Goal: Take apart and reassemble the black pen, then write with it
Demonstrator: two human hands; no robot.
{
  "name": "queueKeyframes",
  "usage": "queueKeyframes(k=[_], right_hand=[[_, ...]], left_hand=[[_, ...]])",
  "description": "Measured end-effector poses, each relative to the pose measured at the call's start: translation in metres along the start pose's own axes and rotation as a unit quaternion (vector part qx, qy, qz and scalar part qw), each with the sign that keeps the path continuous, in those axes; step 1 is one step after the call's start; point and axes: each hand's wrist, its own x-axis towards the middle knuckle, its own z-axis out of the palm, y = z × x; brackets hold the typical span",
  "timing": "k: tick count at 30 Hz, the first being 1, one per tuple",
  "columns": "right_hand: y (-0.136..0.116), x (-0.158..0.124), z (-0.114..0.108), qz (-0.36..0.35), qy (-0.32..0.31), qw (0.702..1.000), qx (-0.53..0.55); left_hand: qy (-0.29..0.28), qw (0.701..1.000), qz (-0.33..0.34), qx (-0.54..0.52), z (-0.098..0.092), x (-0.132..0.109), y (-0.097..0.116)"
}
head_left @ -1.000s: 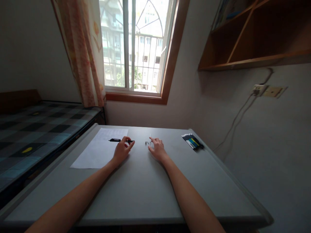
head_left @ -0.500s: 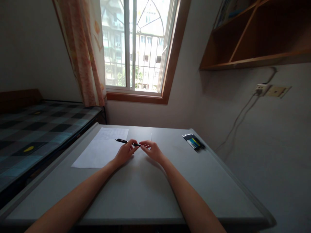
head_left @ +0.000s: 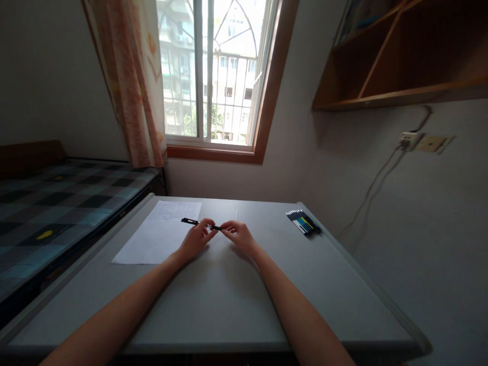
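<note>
A black pen lies nearly level between my hands, above the far middle of the desk. My left hand is closed around its middle, thumb and fingers pinching it. At the pen's right end, the fingertips of my right hand are pinched on the dark tip. Part of the barrel is hidden behind my left fingers. Left of my left hand, a white sheet of paper with faint printing along its top lies flat. Just beyond my hands a thin, pale stick-like thing rests on the desk.
The grey-white desk stands against the wall under the window. On its right side lies a row of several pens. A checked bed is at left, a wooden shelf and a plugged-in cable at right.
Both hands stay in nearly the same place on the pen. Its left end looks slightly turned, with a clip-like part now less distinct; otherwise little differs.
</note>
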Motion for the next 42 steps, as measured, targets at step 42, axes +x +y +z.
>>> queueKeyframes(k=[42], right_hand=[[0.016,0.005,-0.012,0.053,0.104,0.993,0.025]], left_hand=[[0.085,0.995,-0.018,-0.056,-0.004,0.005,0.003]])
